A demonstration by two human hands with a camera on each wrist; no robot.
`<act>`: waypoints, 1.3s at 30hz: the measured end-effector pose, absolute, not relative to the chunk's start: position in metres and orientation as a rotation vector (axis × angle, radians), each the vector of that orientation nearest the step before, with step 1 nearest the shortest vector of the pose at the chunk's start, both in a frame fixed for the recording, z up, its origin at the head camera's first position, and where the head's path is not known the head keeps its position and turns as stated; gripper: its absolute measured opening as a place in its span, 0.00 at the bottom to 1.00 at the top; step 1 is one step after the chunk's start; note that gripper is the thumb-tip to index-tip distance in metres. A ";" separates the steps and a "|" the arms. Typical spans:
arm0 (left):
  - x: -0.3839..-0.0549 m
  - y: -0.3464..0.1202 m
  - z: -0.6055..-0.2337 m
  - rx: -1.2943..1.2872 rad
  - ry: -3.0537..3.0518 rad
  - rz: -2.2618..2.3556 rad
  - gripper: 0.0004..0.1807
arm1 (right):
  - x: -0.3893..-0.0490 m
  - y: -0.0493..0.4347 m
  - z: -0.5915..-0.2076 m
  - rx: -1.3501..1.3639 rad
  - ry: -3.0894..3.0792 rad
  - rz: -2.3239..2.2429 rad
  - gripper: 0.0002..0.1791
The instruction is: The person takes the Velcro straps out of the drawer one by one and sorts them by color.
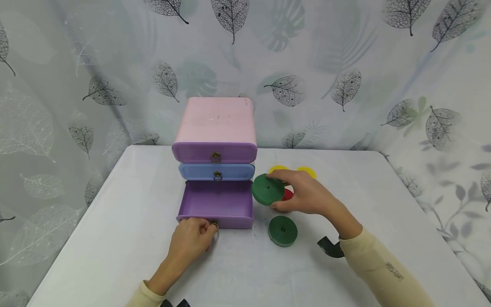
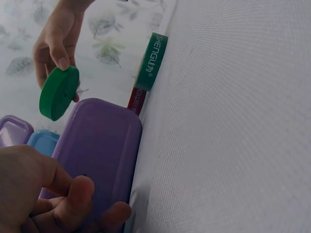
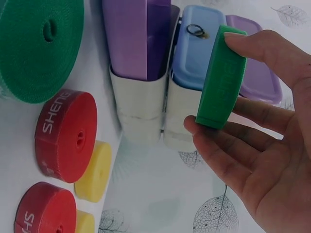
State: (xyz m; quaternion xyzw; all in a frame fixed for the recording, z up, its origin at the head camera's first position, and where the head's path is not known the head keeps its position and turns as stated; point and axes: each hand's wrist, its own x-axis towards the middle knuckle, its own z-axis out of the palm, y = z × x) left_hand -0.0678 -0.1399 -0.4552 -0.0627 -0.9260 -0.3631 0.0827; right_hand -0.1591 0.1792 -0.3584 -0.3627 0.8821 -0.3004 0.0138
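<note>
My right hand (image 1: 308, 192) grips a green roll of hook-and-loop tape (image 1: 267, 190) by its rim, thumb on one side and fingers on the other. It hangs in the air just right of the pulled-out bottom purple drawer (image 1: 220, 200). At that drawer's front, my left hand (image 1: 190, 239) has its fingers curled at the small ring pull (image 1: 215, 225). A second green roll (image 1: 283, 231) lies flat on the table, near the drawer's right front corner. Two red rolls (image 3: 68, 137) show in the right wrist view; from the head, my right hand mostly covers them.
The drawer box has a pink top (image 1: 220, 119), with a purple top drawer (image 1: 195, 152) and a blue middle drawer (image 1: 197, 172), both pushed in. Two yellow rolls (image 1: 307, 171) lie behind my right hand. A leaf-patterned curtain (image 1: 287, 64) hangs behind the white table (image 1: 115, 221).
</note>
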 end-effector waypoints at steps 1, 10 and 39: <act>-0.068 -0.140 -0.455 -0.186 -2.765 -1.084 0.22 | -0.159 0.181 -0.358 -1.127 2.750 -0.935 0.35; -0.067 -0.141 -0.456 -0.180 -2.771 -1.106 0.22 | -0.156 0.193 -0.357 -1.071 2.807 -0.902 0.36; -0.068 -0.141 -0.457 -0.198 -2.763 -1.094 0.22 | -0.143 0.232 -0.366 -0.971 2.861 -0.884 0.36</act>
